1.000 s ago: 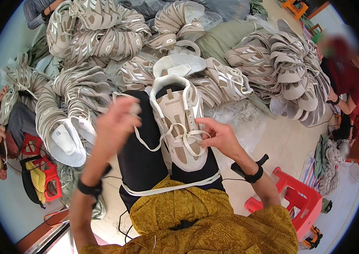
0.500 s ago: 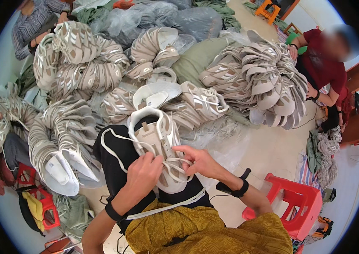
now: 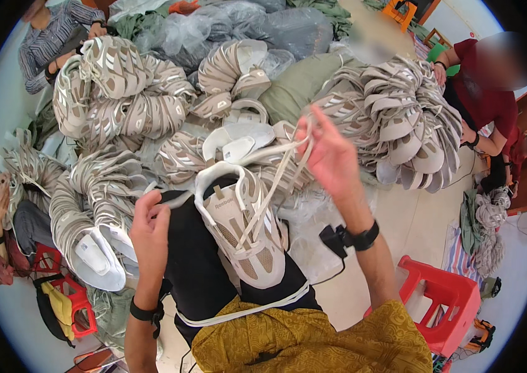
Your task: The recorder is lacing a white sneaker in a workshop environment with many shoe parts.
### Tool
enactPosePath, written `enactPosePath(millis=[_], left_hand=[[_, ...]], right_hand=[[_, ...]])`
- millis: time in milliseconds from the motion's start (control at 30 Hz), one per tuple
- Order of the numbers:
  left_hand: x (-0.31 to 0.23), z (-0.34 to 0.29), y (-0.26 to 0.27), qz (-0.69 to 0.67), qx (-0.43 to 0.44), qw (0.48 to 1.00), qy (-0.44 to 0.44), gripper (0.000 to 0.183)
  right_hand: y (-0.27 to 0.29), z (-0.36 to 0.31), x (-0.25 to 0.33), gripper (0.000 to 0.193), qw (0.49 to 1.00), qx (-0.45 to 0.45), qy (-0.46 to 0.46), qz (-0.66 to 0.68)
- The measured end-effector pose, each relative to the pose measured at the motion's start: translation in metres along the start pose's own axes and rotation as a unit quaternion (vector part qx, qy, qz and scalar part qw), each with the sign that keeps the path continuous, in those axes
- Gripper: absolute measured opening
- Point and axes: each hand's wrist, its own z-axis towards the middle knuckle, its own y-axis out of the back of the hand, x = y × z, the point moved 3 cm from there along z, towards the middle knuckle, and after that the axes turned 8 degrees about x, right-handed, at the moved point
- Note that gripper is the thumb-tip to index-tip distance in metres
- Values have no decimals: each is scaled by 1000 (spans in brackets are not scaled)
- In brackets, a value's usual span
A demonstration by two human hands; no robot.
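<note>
A beige and white sneaker (image 3: 262, 261) rests on my black-trousered thighs, its toe toward me and its collar away. Raised beyond the shoe on the right, my right hand (image 3: 333, 163) is closed on a pale shoelace (image 3: 268, 194). Strands of this lace run taut from those fingers down to the front of the shoe's lacing. At the shoe's left, my left hand (image 3: 150, 231) has its fingers pinched together on a blurred pale lace end (image 3: 178, 200). Dark bands sit on both wrists.
Bundles of nested shoe uppers lie ahead (image 3: 130, 115), at left (image 3: 105, 180) and at right (image 3: 409, 118). A red plastic stool (image 3: 444, 292) stands right of me. One person in dark red (image 3: 490, 102) sits at the far right; another in stripes (image 3: 58, 37) is at the far left.
My hands have parted from over the shoe's lacing: the right one swept up and away with the lace, the left one moved out to the left. The lace now stretches taut.
</note>
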Motion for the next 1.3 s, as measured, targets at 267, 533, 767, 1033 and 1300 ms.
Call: enactPosePath(millis=[267,533,767,1033,1300], left_hand=[[-21,-16,-39,415,128,870,-235,26],[-48,-42,-37,290,231,907,-202,16],[-31,-48,-52,269,308,899,-155,13],[6,-47,-56,197,249,944,-90,4],[21,-47,-58,87,284,955,-23,11]], right_hand=[[13,50,76,65,805,10,-60,-590],[94,9,-25,66,667,33,-95,-738],[93,-35,-57,64,715,59,-198,-668],[82,-42,-100,62,870,62,-264,-412],[72,-41,-79,66,879,-30,-275,-389]])
